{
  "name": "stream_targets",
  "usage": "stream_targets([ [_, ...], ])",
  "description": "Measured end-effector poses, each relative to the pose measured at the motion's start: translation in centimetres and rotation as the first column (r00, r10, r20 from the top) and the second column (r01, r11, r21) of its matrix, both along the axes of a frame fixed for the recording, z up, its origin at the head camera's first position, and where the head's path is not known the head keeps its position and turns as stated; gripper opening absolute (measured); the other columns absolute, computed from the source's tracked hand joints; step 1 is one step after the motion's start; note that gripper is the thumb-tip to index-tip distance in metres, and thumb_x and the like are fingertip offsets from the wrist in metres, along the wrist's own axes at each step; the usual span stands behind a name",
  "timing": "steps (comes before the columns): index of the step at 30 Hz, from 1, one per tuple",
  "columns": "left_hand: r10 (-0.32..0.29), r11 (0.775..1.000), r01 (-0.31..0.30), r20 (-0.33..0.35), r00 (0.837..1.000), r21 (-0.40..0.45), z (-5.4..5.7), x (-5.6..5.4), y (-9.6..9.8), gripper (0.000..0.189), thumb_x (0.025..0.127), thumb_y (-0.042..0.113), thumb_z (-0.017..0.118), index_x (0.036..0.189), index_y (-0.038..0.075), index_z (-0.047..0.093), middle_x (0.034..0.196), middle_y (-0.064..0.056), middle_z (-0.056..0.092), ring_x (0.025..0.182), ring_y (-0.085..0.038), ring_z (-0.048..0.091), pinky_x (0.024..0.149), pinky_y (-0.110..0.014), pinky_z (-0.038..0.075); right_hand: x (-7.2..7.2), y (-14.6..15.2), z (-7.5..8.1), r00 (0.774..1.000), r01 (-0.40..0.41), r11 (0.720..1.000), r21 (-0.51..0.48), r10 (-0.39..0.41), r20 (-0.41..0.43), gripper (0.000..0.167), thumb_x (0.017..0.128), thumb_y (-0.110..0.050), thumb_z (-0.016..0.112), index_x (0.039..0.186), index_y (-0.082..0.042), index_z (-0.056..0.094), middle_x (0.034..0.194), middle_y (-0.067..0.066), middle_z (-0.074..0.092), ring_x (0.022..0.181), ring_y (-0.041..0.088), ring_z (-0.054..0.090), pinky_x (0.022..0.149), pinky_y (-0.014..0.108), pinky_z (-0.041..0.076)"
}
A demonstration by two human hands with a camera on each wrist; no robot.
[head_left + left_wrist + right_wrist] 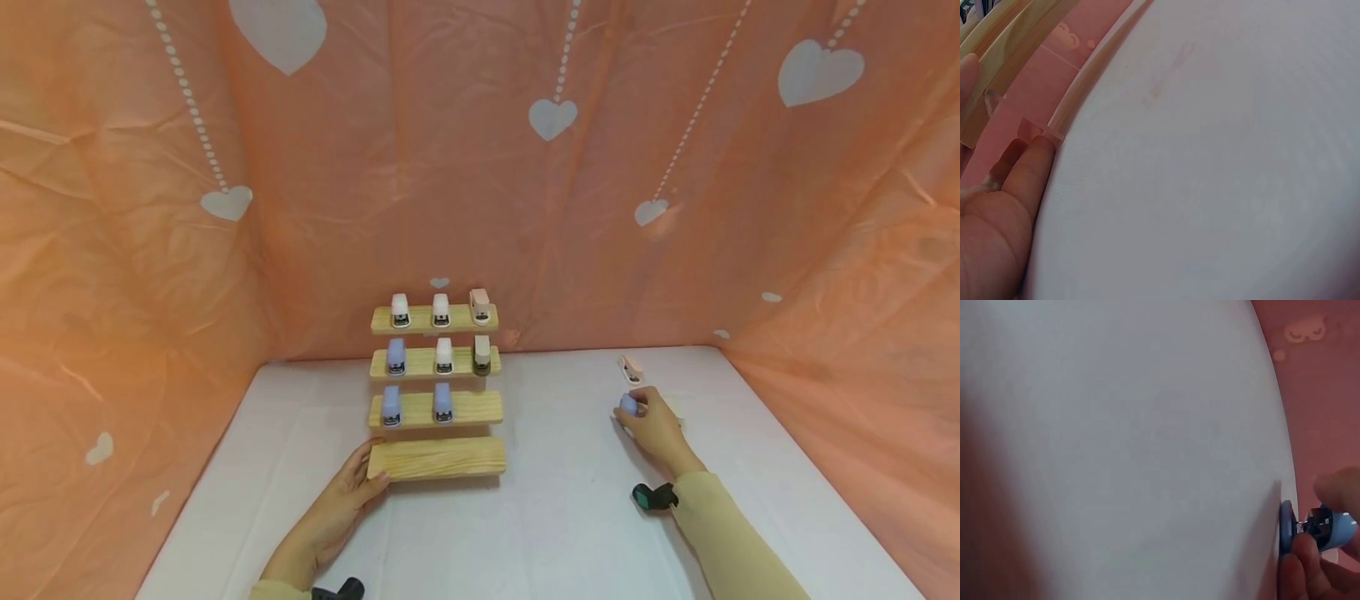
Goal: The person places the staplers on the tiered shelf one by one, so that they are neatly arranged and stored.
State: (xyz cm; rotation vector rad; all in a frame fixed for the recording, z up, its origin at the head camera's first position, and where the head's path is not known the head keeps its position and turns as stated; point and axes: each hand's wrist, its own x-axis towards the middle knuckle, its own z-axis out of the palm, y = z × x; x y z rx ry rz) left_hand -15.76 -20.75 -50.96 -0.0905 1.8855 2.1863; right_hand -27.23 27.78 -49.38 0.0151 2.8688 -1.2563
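Pinching the blue stapler (627, 404) in my right hand (660, 429), I'm needing it level, my left hand (347, 493) gripping the wooden rack (442, 458) at its seven o'clock

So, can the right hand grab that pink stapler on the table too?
Probably not yet: the right hand pinches a bluish-purple stapler. Otherwise the way looks free, since the pink stapler sits just beyond that hand.
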Motion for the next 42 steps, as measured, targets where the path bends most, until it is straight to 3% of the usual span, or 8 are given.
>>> stream_targets([
  [11, -0.004, 1.000, 0.004, -0.006, 1.000, 0.008, -0.1, 0.0, -0.1, 0.076, 0.093, 0.016, 0.065, 0.152, 0.015, 0.017, 0.159, -0.018, 0.008, 0.145, -0.033, 0.012, 0.113, -0.048, 0.023, 0.1, -0.4, -0.1, 1.000, 0.008, 1.000, -0.015, -0.008, 0.018, 0.065, 0.092, -0.037, 0.065, 0.135, 0.003, 0.036, 0.134, 0.027, 0.043, 0.117, 0.037, 0.048, 0.100, 0.054, 0.041],
  [17, -0.010, 1.000, 0.010, -0.010, 1.000, -0.002, 0.0, 0.1, -0.1, 0.077, 0.093, 0.016, 0.065, 0.153, 0.014, 0.016, 0.159, -0.020, 0.006, 0.145, -0.035, 0.010, 0.113, -0.050, 0.022, 0.6, -1.9, 0.0, 0.999, -0.029, 1.000, 0.005, 0.029, 0.017, 0.064, 0.091, -0.039, 0.066, 0.133, 0.000, 0.038, 0.133, 0.024, 0.047, 0.112, 0.033, 0.053, 0.086, 0.041, 0.051],
  [21, -0.006, 1.000, 0.006, -0.003, 1.000, 0.001, 0.1, 0.1, -0.1, 0.077, 0.093, 0.017, 0.065, 0.153, 0.016, 0.017, 0.160, -0.018, 0.005, 0.145, -0.035, 0.008, 0.114, -0.050, 0.022, 1.0, -3.4, 0.4, 0.998, -0.070, 0.997, -0.036, 0.070, 0.002, 0.063, 0.089, -0.041, 0.068, 0.132, -0.003, 0.041, 0.132, 0.021, 0.050, 0.104, 0.028, 0.056, 0.072, 0.031, 0.053],
  [28, -0.013, 1.000, 0.013, 0.001, 1.000, 0.011, 0.1, 0.1, -0.1, 0.077, 0.093, 0.017, 0.065, 0.153, 0.017, 0.017, 0.160, -0.018, 0.004, 0.145, -0.034, 0.007, 0.114, -0.050, 0.022, 1.9, -6.4, 1.3, 0.986, -0.136, 0.990, -0.041, 0.132, -0.097, 0.059, 0.085, -0.039, 0.074, 0.128, -0.008, 0.047, 0.126, 0.016, 0.057, 0.090, 0.019, 0.061, 0.068, 0.029, 0.051],
  [37, -0.017, 1.000, 0.017, -0.009, 1.000, 0.004, 0.0, 0.1, -0.1, 0.077, 0.093, 0.018, 0.065, 0.153, 0.017, 0.017, 0.160, -0.018, 0.004, 0.145, -0.035, 0.007, 0.114, -0.050, 0.022, 2.9, -10.0, 3.1, 0.951, -0.228, 0.972, -0.061, 0.209, -0.227, 0.057, 0.082, -0.033, 0.078, 0.126, -0.010, 0.050, 0.120, 0.009, 0.062, 0.083, 0.015, 0.061, 0.070, 0.031, 0.051],
  [42, -0.018, 1.000, 0.018, -0.011, 1.000, 0.010, -0.1, 0.1, -0.2, 0.076, 0.093, 0.017, 0.064, 0.153, 0.017, 0.017, 0.160, -0.017, 0.004, 0.146, -0.034, 0.006, 0.114, -0.050, 0.021, 3.4, -11.9, 3.9, 0.927, -0.270, 0.961, -0.062, 0.242, -0.285, 0.062, 0.081, -0.038, 0.079, 0.127, -0.009, 0.050, 0.118, 0.004, 0.063, 0.082, 0.014, 0.057, 0.069, 0.029, 0.050],
])
